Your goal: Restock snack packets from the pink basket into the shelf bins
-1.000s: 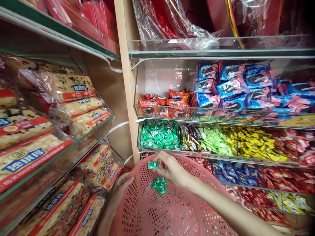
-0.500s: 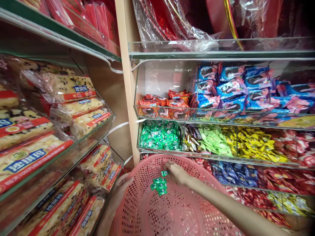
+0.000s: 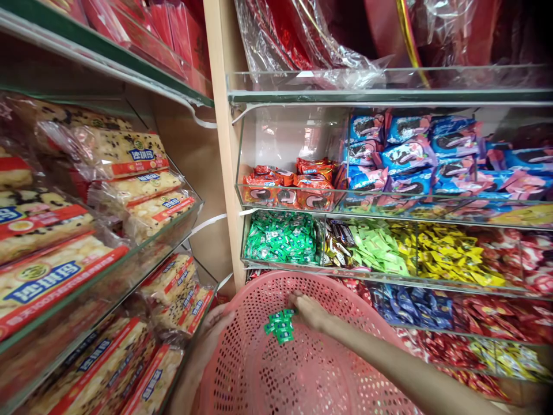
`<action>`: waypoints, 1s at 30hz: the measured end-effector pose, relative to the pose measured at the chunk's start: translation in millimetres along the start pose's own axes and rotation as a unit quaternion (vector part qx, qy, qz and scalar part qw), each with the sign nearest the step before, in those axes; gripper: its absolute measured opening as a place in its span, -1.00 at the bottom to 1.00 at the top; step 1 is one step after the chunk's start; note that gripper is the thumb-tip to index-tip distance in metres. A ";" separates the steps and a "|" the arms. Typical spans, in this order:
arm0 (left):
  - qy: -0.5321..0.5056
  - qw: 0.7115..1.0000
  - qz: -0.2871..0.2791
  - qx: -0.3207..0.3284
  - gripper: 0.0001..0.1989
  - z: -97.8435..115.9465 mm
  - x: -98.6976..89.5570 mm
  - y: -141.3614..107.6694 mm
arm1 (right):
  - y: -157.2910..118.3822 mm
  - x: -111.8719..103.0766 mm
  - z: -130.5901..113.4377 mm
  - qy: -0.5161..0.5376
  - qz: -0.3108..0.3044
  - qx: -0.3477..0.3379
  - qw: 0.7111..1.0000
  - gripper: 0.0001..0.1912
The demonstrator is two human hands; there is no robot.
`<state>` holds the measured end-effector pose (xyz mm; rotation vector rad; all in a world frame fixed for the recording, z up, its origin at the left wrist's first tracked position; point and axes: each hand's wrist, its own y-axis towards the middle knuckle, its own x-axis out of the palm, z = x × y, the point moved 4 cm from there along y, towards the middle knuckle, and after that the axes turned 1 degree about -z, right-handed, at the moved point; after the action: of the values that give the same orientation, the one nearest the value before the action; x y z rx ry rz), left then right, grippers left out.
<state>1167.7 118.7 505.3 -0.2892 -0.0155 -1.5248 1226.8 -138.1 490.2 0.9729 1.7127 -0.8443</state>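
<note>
A pink perforated plastic basket [image 3: 276, 380] fills the lower middle of the view, tilted so its inside faces me. My left hand [image 3: 216, 318] grips its left rim, the fingers partly hidden and blurred against the edge. Inside it, near the far wall, lies a small heap of green-wrapped candies [image 3: 280, 327]. My right hand [image 3: 309, 310] is in the basket just right of this heap, its fingers curled closed; whatever they hold is hidden. More green candies [image 3: 280, 239] fill a clear shelf bin beyond the basket.
Light green candies [image 3: 378, 248] and yellow candies [image 3: 453, 251] lie in bins to the right. Blue cookie packets [image 3: 408, 155] are stacked above. Wrapped pastry bars [image 3: 129, 153] crowd the left shelves. A wooden post [image 3: 223, 144] stands between both shelf units.
The loose green candy under my right fingers now lies against the heap. My right hand has dropped slightly, fingers more curled. The left hand and basket stay nearly still.
</note>
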 end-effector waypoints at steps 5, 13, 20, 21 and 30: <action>-0.003 1.000 -0.013 -0.004 -0.54 3.1 2.7 -2.0 | 1.8 3.0 1.3 0.007 0.001 0.006 1.000 -0.76; -0.020 1.000 -0.008 -0.005 -0.59 9.6 7.4 -6.6 | 0.8 8.5 2.5 0.004 0.012 0.007 1.000 -0.76; -0.011 1.000 -0.004 0.004 -0.56 7.2 4.9 -3.4 | -2.3 0.3 -4.7 -0.011 0.008 0.010 1.000 -0.75; -0.015 1.000 -0.001 0.003 -0.55 6.1 4.8 -3.1 | -4.2 -3.6 -8.7 -0.013 0.009 0.007 1.000 -0.74; -0.007 1.000 0.015 -0.001 -0.55 2.9 3.1 -2.1 | -29.3 -107.0 -83.2 0.072 0.035 -0.155 0.985 -0.95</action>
<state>1166.3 116.2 509.1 -0.2998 -0.0213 -1.4940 1191.7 -103.3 619.8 0.8898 1.8541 -0.4515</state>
